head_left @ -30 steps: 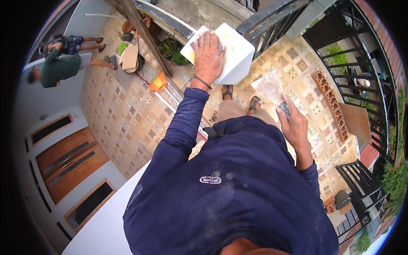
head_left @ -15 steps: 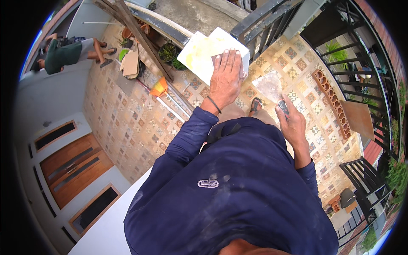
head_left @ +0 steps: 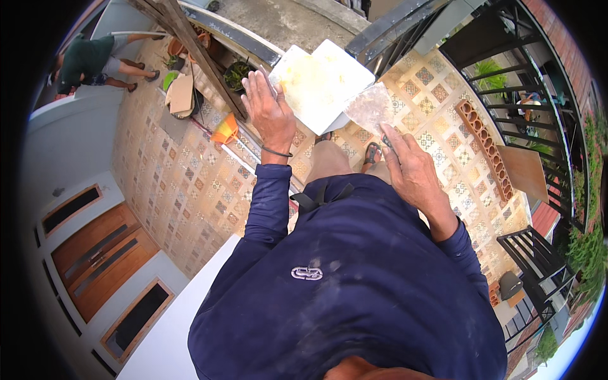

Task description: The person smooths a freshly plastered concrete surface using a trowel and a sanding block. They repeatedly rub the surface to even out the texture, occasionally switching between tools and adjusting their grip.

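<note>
My left hand [head_left: 269,114] is at the left side of the white block [head_left: 320,85], fingers close together with a thin grey edge behind their tips that I cannot make out. The block's top has pale yellow patches and it sits at the end of a black railing [head_left: 380,37]. My right hand [head_left: 408,164] grips a broad scraper [head_left: 370,107] by its dark handle; the stained metal blade is at the block's right corner.
A person in green [head_left: 88,63] bends at the upper left, with another's legs beside. A timber post [head_left: 202,60], potted plants [head_left: 237,75] and an orange bucket [head_left: 225,128] stand left of the block. A brick strip [head_left: 481,149] and board [head_left: 522,171] lie right.
My left hand has moved off the block's top to its left side. My right hand has raised the scraper up and left toward the block. The person in green has bent differently.
</note>
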